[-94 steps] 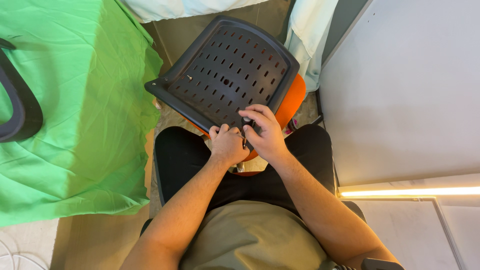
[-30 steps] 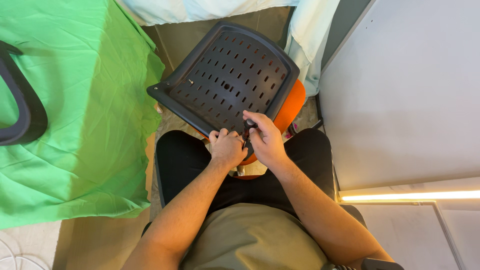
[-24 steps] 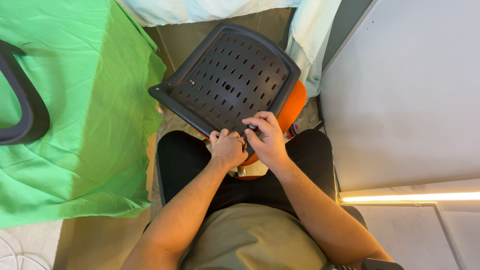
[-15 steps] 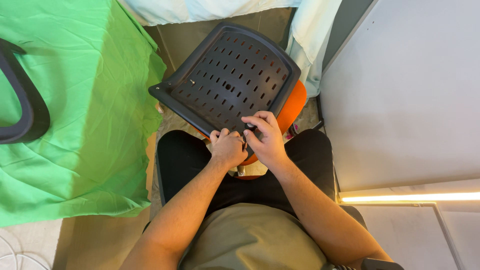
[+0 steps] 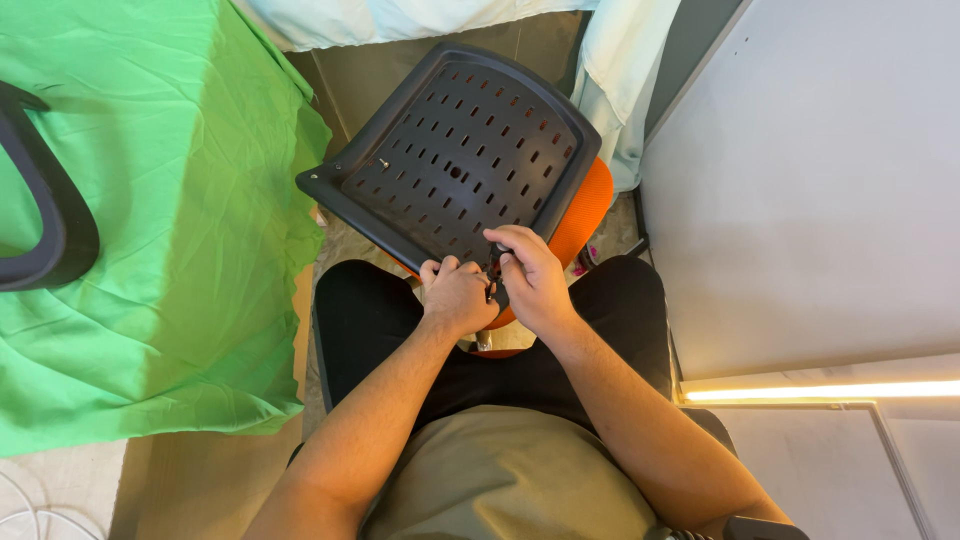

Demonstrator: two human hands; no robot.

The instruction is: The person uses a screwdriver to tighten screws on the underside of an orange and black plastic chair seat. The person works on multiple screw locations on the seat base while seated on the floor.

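The black slotted chair panel [image 5: 455,150] rests tilted on an orange seat cushion [image 5: 583,205] just past the person's knees, and both hands meet at its near edge: the left hand [image 5: 457,296] is curled shut against the rim, while the right hand [image 5: 528,280] is pinched on a small dark part, perhaps a fastener or tool, too hidden between the fingers to identify. If that small part slips, it could drop between the legs to the floor, and pressing hard on the near edge could tip the propped panel off the cushion toward the green cloth [image 5: 150,220]. No container shows anywhere in view.
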